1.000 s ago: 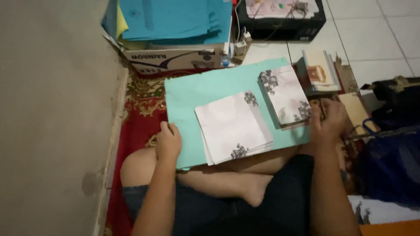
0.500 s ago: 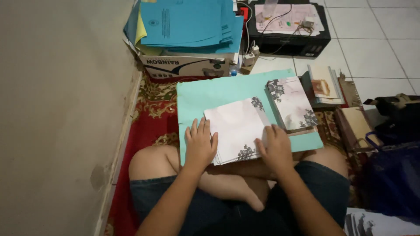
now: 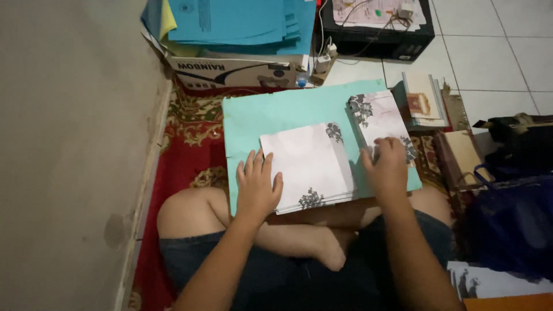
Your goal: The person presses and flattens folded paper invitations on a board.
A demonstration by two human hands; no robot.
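Floor corner by a plain wall: red patterned rug (image 3: 184, 144), teal board (image 3: 276, 112) across your crossed legs.

Your left hand (image 3: 256, 187), fingers spread, lies flat on the near stack of floral-cornered sheets (image 3: 308, 164), apparently steadying it. Your right hand (image 3: 387, 167) curls at the second stack's (image 3: 377, 118) lower edge (whether it pinches a sheet is hidden). Beyond: cardboard box of blue folders (image 3: 233, 69), black printer (image 3: 374, 43).

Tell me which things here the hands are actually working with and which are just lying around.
In use: left hand, right hand, near stack of pale floral paper sheets, far floral stack, mint-green board.
Lying about: blue folders on cardboard box, black printer, small books.
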